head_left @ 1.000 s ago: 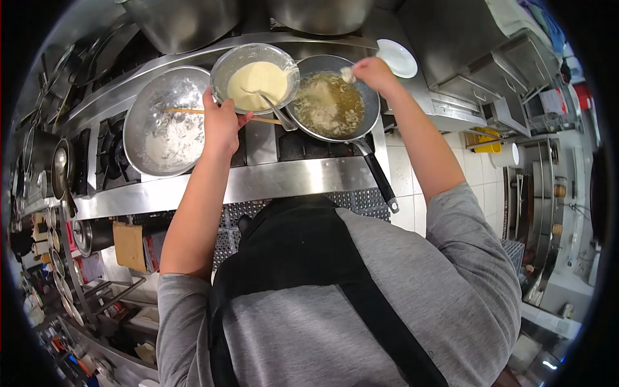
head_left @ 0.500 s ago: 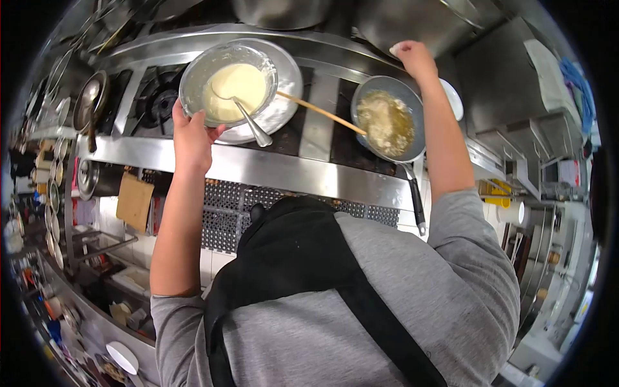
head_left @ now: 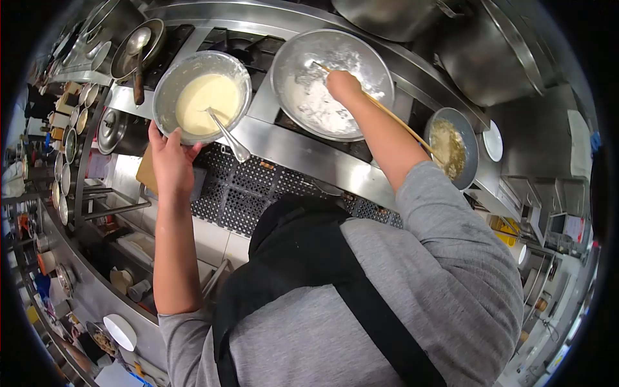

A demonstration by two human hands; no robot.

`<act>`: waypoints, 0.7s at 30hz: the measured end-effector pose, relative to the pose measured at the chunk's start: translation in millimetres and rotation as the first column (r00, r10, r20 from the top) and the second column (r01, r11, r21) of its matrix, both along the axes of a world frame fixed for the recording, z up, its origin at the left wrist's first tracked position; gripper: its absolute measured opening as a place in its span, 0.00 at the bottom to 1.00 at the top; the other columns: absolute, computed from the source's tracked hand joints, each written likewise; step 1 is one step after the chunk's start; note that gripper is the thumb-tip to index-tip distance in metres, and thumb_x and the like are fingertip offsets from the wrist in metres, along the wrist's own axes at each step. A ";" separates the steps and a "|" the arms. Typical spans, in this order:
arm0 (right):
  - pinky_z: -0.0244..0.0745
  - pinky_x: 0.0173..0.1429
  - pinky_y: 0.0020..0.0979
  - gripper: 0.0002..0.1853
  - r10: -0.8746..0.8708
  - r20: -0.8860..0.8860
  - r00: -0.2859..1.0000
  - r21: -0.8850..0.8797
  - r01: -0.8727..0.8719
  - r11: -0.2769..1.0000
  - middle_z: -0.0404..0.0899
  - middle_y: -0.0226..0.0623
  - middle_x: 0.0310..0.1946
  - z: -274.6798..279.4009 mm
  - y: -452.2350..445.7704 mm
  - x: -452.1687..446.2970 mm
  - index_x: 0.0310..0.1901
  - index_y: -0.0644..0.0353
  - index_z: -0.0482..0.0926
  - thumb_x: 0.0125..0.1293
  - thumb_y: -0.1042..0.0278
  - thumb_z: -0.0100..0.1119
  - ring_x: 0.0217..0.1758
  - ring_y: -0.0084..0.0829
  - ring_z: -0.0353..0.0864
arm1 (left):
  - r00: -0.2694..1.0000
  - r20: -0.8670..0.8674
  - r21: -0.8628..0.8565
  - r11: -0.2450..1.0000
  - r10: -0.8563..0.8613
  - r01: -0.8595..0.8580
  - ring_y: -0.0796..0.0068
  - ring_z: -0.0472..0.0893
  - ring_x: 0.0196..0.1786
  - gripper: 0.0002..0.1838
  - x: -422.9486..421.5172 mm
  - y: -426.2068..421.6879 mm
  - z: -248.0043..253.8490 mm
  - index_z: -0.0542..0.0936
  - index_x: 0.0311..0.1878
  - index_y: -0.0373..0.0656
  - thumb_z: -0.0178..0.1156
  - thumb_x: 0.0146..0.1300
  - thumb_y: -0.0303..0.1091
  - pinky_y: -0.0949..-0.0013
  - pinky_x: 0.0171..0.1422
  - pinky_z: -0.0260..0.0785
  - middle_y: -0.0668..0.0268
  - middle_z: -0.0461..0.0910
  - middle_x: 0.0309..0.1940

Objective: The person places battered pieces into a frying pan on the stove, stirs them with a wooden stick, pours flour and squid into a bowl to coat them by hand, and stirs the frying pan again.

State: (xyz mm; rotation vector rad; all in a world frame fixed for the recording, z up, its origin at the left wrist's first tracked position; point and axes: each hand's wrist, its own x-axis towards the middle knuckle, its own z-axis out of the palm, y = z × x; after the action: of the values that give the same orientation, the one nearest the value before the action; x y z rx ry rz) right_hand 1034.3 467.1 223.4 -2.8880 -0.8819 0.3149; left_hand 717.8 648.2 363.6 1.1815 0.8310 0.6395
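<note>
My left hand (head_left: 173, 158) grips the rim of a metal bowl (head_left: 164, 106) from the near side. Pale batter (head_left: 205, 102) fills part of it, and a metal spoon (head_left: 233, 143) leans in the batter with its handle over the rim. Over a second, wider metal bowl (head_left: 282, 97) dusted with white flour (head_left: 316, 106), my right hand (head_left: 343, 86) is closed around a long wooden stick (head_left: 403, 125). One end of the stick pokes out past my fingers; the other reaches the frying pan (head_left: 472, 138), where pale food (head_left: 446, 147) sits in yellowish oil.
Large steel pots (head_left: 487, 61) stand along the back. A pan with a ladle (head_left: 137, 55) is at the left of the stove, near a burner (head_left: 238, 45). A white plate (head_left: 492, 140) lies right of the frying pan. Black perforated matting (head_left: 238, 193) covers the floor.
My left hand has carried the batter bowl left, uncovering the flour bowl. My right hand has come from beyond the frying pan to the stick over the flour bowl. The view has shifted.
</note>
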 end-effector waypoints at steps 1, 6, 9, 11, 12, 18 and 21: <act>0.75 0.45 0.42 0.12 -0.018 0.007 1.000 0.087 0.017 0.996 0.81 0.47 0.35 -4.1 6.1 2.0 0.38 0.58 0.82 0.58 0.61 0.55 0.40 0.45 0.81 | 1.000 -0.002 0.002 1.000 0.010 -0.010 0.76 0.78 0.41 0.25 -4.7 5.3 -1.9 0.53 0.66 0.50 0.44 0.66 0.26 0.77 0.33 0.74 0.64 0.71 0.52; 0.75 0.45 0.43 0.12 -0.100 0.062 0.993 0.051 0.097 0.994 0.81 0.44 0.35 -30.1 34.7 7.8 0.38 0.56 0.81 0.57 0.59 0.59 0.41 0.46 0.81 | 0.999 0.005 -0.039 0.999 0.032 -0.032 0.78 0.78 0.41 0.25 -16.0 21.4 -16.7 0.54 0.65 0.51 0.44 0.67 0.26 0.78 0.31 0.75 0.66 0.71 0.53; 0.75 0.45 0.42 0.10 -0.125 0.048 0.991 0.227 0.111 0.968 0.81 0.43 0.35 -29.8 31.4 6.5 0.37 0.53 0.81 0.55 0.61 0.59 0.41 0.44 0.81 | 1.000 0.020 -0.054 0.999 0.006 -0.005 0.78 0.77 0.40 0.25 -15.2 24.4 -23.4 0.53 0.66 0.51 0.44 0.66 0.26 0.77 0.32 0.75 0.66 0.70 0.53; 0.75 0.41 0.43 0.09 -0.082 0.068 0.994 0.248 0.063 0.967 0.82 0.44 0.33 -14.3 23.7 6.5 0.37 0.52 0.82 0.58 0.65 0.53 0.37 0.43 0.82 | 1.000 -0.006 -0.073 0.997 -0.019 0.019 0.78 0.77 0.40 0.27 -11.5 22.0 -27.6 0.51 0.67 0.51 0.43 0.66 0.26 0.76 0.33 0.75 0.66 0.70 0.52; 0.75 0.41 0.42 0.10 -0.060 -0.030 0.998 0.295 0.066 0.953 0.82 0.43 0.32 5.8 15.5 0.3 0.38 0.51 0.83 0.57 0.63 0.55 0.37 0.42 0.82 | 0.999 -0.021 -0.067 0.997 -0.049 0.047 0.78 0.76 0.40 0.28 -7.8 18.7 -26.1 0.49 0.68 0.50 0.43 0.66 0.26 0.74 0.34 0.75 0.65 0.70 0.52; 0.69 0.35 0.27 0.15 0.035 -0.135 0.990 0.557 0.047 0.830 0.79 0.37 0.24 73.5 -33.0 -4.2 0.41 0.62 0.81 0.56 0.62 0.63 0.27 0.26 0.75 | 0.982 -0.026 -0.110 0.977 -0.187 0.183 0.74 0.77 0.43 0.28 26.8 -5.8 -33.9 0.49 0.68 0.47 0.41 0.65 0.24 0.74 0.33 0.77 0.59 0.68 0.52; 0.68 0.35 0.26 0.14 0.047 -0.140 0.989 0.604 0.047 0.795 0.77 0.35 0.23 143.1 -50.4 -25.6 0.40 0.63 0.81 0.56 0.62 0.63 0.27 0.23 0.73 | 0.965 -0.018 -0.115 0.959 -0.263 0.259 0.71 0.76 0.44 0.28 47.8 -27.1 -30.2 0.50 0.68 0.47 0.41 0.65 0.24 0.74 0.33 0.78 0.59 0.65 0.54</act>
State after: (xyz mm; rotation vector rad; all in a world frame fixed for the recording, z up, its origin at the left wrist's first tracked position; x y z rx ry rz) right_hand 1008.7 416.7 366.5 -2.2337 -0.7759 0.1928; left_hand 765.6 621.1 333.4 1.1771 0.7131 0.3527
